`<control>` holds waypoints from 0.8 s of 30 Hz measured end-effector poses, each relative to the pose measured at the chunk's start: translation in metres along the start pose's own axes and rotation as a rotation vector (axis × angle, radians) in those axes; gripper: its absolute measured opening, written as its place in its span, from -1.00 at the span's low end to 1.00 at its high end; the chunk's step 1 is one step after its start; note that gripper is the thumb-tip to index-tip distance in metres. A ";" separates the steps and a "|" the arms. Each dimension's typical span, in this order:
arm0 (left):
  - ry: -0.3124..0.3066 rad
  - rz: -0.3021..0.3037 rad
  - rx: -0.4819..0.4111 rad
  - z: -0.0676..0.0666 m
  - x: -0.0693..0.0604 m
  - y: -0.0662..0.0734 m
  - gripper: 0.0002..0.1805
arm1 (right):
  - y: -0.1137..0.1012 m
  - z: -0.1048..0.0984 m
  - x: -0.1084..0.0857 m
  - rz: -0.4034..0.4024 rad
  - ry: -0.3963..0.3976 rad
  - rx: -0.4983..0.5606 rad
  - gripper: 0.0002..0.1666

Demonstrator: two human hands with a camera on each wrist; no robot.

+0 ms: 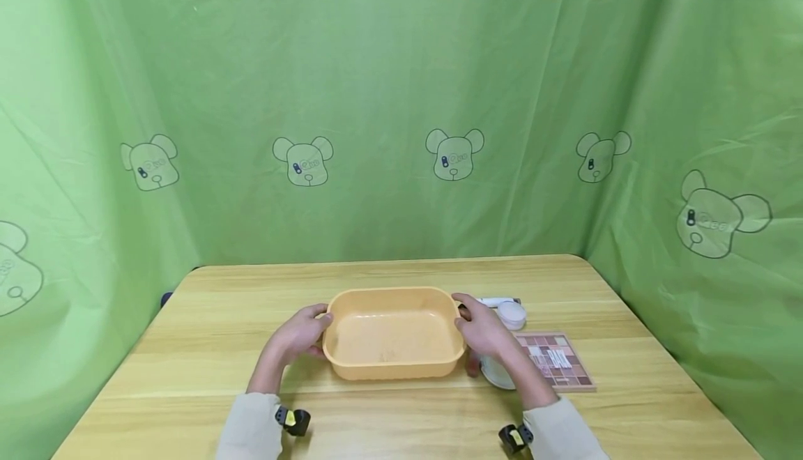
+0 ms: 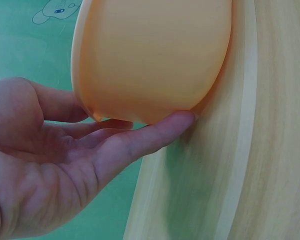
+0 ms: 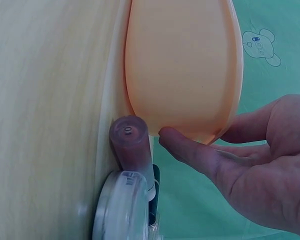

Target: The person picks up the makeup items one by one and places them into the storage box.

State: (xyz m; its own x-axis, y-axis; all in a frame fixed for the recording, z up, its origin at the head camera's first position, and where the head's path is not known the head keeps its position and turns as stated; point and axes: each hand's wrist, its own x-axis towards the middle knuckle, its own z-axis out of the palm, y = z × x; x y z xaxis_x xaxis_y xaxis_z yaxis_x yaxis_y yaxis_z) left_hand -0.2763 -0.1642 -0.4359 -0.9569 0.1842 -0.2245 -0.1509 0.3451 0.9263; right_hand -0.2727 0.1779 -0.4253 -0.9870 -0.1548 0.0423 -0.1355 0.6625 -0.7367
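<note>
Containers: one orange basin [image 1: 394,338], oblong, round-cornered, mouth upward, in the centre of the head frame's lower half; bare inner floor on show, with glossy highlights. One round clear-sided container [image 3: 122,207], at bottom left of centre in the right wrist frame; in the head frame, partly behind the right forearm [image 1: 530,380]; contents not to be made out. One small pale lilac jar [image 1: 511,315], round, right of the basin in the head frame; contents likewise hidden.

Hands: two, one at each end of the basin. Left grip [image 1: 300,334] holding the basin's left end, digits at the rim and against the outer end wall. Right grip [image 1: 486,327] holding the right end in a matching pose. Both forearms slanting inward from the bottom edge of the head frame; two pale sleeves [image 1: 251,428], two black wrist devices [image 1: 293,420], one per arm.

Lower right of the head frame: one pink checkered palette [image 1: 558,361], flat, right of the forearm; one white stick-shaped item [image 1: 498,301], just behind the jar. Lower centre of the right wrist frame: one reddish tube [image 3: 132,147], near the basin's end; contact hard to tell.

Setting: one wooden table [image 1: 188,348]; green curtain [image 1: 376,216] across the back and both sides, with five whole bear-head outlines, others cut off at the edges.
</note>
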 end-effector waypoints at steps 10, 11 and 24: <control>0.005 0.004 0.000 0.001 0.000 0.000 -0.46 | -0.002 -0.002 -0.002 0.014 -0.012 -0.004 -0.35; 0.004 0.005 0.002 0.001 0.000 -0.001 -0.46 | -0.002 -0.003 -0.002 0.020 -0.011 0.000 -0.35; 0.001 0.001 -0.016 0.001 0.000 0.001 -0.46 | -0.006 -0.013 -0.003 0.043 0.018 -0.035 -0.42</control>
State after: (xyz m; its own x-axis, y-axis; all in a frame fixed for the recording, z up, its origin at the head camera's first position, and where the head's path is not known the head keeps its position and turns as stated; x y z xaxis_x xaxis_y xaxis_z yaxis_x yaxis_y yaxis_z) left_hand -0.2762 -0.1630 -0.4350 -0.9573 0.1835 -0.2232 -0.1538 0.3301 0.9313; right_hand -0.2701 0.1842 -0.4125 -0.9933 -0.1128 0.0237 -0.0958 0.6938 -0.7138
